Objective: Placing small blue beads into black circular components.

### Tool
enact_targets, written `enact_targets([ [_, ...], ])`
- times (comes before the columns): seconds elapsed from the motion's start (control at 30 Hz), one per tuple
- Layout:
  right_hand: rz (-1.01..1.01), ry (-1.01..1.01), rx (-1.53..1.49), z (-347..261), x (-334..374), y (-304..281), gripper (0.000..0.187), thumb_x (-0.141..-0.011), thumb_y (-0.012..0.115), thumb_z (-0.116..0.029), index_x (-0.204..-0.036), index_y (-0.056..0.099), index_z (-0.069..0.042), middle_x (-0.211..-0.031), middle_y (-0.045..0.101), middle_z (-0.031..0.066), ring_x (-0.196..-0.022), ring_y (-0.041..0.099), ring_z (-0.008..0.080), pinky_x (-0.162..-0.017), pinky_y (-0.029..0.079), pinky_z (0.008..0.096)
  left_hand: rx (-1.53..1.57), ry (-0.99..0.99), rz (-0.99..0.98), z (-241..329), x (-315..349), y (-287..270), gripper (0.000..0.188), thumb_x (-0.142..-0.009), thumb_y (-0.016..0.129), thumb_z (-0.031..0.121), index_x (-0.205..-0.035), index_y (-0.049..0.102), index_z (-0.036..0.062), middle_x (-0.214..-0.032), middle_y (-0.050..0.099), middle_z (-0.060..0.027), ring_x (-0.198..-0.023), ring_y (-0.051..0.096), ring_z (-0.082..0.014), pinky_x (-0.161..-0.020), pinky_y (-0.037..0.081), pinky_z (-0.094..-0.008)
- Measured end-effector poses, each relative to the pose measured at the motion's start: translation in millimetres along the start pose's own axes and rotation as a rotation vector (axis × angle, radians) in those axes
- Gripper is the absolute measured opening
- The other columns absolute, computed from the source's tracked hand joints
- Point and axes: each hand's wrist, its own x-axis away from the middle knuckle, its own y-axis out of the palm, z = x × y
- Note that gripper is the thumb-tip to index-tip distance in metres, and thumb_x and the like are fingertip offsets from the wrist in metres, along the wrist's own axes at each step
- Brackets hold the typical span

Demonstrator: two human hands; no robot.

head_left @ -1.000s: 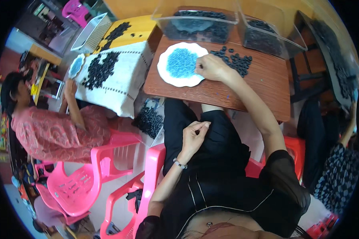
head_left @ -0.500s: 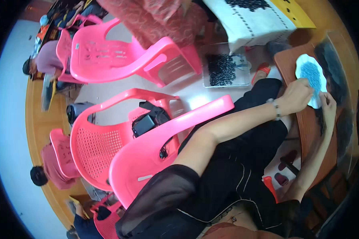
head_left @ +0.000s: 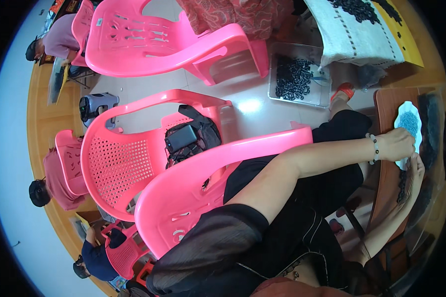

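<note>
A white scalloped plate (head_left: 417,143) of small blue beads (head_left: 408,122) rests on a brown tabletop (head_left: 387,106) at the right. My left hand (head_left: 400,144), with a beaded bracelet (head_left: 375,148) at the wrist, is closed over the plate's near side. Its fingertips are hidden. Just below it, my right hand (head_left: 415,171) is closed too, fingers pinched close to the left hand. Whatever is in either pinch is too small to make out. A bunch of small dark pieces (head_left: 402,187) lies on the tabletop beside my right hand.
Pink plastic chairs (head_left: 124,158) stand to my left, one holding a dark bag (head_left: 203,129). A clear bin of black pieces (head_left: 293,79) sits on the floor ahead. Beyond it, a white cloth (head_left: 354,37) carries more black pieces. Other people (head_left: 64,173) sit at the far left.
The view has shifted, so the plate and tabletop sit lower and further right in it. My hands remain at the plate and have drawn closer together.
</note>
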Motion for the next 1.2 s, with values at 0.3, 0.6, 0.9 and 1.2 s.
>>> enact_targets([
  [0.3, 0.0, 0.076, -0.027, -18, -7, 17, 0.034, -0.103, 0.058, -0.034, -0.081, 0.052, -0.01, -0.072, 0.038, -0.0053, -0.066, 0.032, 0.0064, -0.062, 0.025, 0.0238, 0.005, -0.075, -0.028, -14, -1, -6, 0.016, -0.073, 0.071, 0.018, -0.073, 0.074, 0.0024, -0.08, 0.068, -0.0188, -0.081, 0.069, -0.0345, -0.075, 0.054, -0.0418],
  [0.6, 0.048, -0.081, 0.169, -24, -6, 24, 0.026, -0.105, 0.057, -0.028, -0.091, 0.058, -0.005, -0.078, 0.04, -0.0071, -0.071, 0.033, 0.0052, -0.064, 0.028, 0.0228, -0.023, -0.089, 0.143, -14, 0, 13, 0.016, -0.072, 0.068, 0.023, -0.075, 0.069, 0.0072, -0.081, 0.067, -0.0128, -0.085, 0.065, -0.0302, -0.072, 0.045, -0.0411],
  [0.9, 0.203, -0.171, 0.058, -1, -4, -12, 0.04, -0.106, 0.052, -0.027, -0.127, 0.059, 0.007, -0.118, 0.066, 0.0059, -0.104, 0.058, 0.0085, -0.09, 0.045, 0.0247, 0.081, -0.141, 0.259, 6, -24, 14, 0.027, -0.076, 0.064, 0.026, -0.066, 0.069, 0.0011, -0.061, 0.065, -0.0175, -0.058, 0.067, -0.0331, -0.048, 0.046, -0.0463],
  [1.2, 0.113, -0.235, -0.047, -21, -9, 11, 0.043, -0.108, 0.048, -0.026, -0.133, 0.055, 0.008, -0.126, 0.064, 0.0103, -0.11, 0.061, 0.0156, -0.096, 0.047, 0.0303, 0.014, -0.117, 0.276, 19, -11, -35, 0.024, -0.072, 0.065, 0.021, -0.059, 0.067, 0.0009, -0.059, 0.064, -0.0185, -0.053, 0.065, -0.0336, -0.047, 0.047, -0.0439],
])
